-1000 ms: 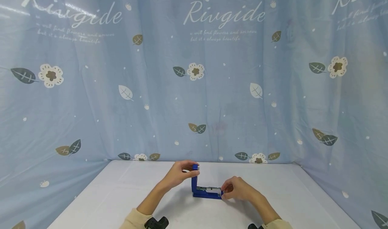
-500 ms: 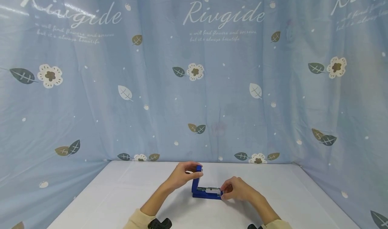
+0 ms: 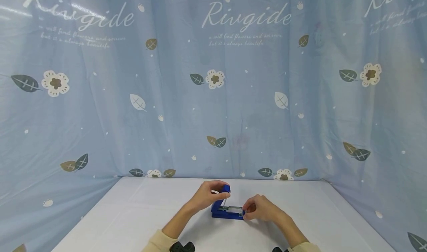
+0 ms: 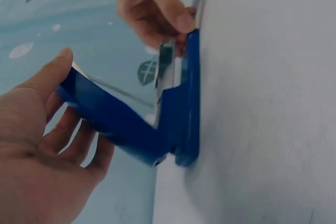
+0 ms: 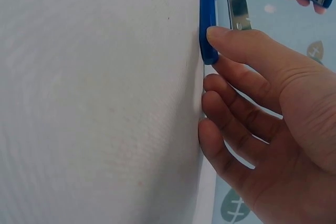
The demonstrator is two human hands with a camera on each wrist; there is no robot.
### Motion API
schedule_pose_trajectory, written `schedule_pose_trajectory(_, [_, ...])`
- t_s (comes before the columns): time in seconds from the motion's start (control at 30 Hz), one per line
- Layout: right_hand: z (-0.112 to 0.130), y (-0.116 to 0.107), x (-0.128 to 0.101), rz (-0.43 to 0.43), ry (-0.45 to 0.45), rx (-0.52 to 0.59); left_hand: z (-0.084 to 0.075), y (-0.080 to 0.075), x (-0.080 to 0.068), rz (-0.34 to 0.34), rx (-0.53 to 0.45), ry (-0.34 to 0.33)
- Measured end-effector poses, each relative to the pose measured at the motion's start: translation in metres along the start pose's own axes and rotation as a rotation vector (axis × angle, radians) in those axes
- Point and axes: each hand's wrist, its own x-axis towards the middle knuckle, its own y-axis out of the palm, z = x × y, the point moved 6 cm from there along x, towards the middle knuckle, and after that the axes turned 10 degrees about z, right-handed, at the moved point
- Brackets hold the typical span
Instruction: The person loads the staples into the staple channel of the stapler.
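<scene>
stapler (image 3: 227, 207) held open, left hand (image 3: 210, 195) lifting its top.

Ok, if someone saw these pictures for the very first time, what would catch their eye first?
Probably the bright blue stapler, opened at its hinge on the white table near the middle front. The left hand grips its raised top arm while the right hand steadies the far end of the base. Behind them hangs a pale blue flower-and-leaf curtain with script lettering, filling most of the head view.
</scene>
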Motion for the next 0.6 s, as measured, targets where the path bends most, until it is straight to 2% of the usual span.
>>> schedule_pose_trajectory(0.23, [-0.002,0.0,0.001,-0.001,-0.01,-0.002,-0.001,0.014,0.006,0.024,0.033,0.019])
schedule_pose_trajectory(0.6, [-0.006,0.0,0.001,-0.001,0.002,0.004,0.003,0.023,0.012,0.039,0.055,0.018])
